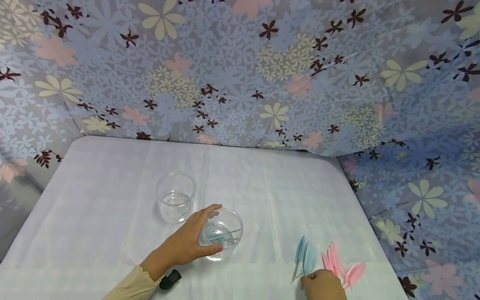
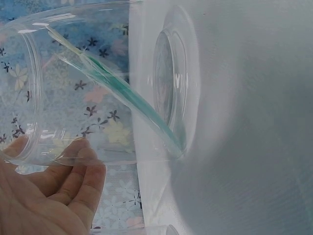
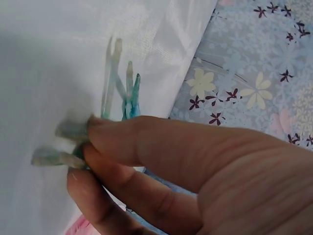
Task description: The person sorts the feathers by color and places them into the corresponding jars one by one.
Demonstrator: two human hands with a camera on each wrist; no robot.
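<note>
My left hand [image 1: 186, 241] holds a clear glass cup [image 1: 240, 227] upright on the table, thumb and fingers spread round its side. Inside leans a blue-green feather [image 2: 124, 93], its pale stem pointing up toward the rim; whether more lie with it I cannot tell. Farther right, my right hand [image 1: 327, 293] pinches something pale green between thumb and fingertips at the stem ends of the blue feathers [image 1: 309, 257]. It looks like feather stems, blurred in the right wrist view. Pink feathers [image 1: 332, 259] lie just beyond that hand, partly covered by it.
A second clear glass cup [image 1: 193, 194] stands behind and left of the held one. White cloth covers the table [image 1: 103, 195]. Flowered fabric [image 1: 229, 73] hangs along the back and sides. Dark wrist straps [image 1: 170, 280] show near both wrists.
</note>
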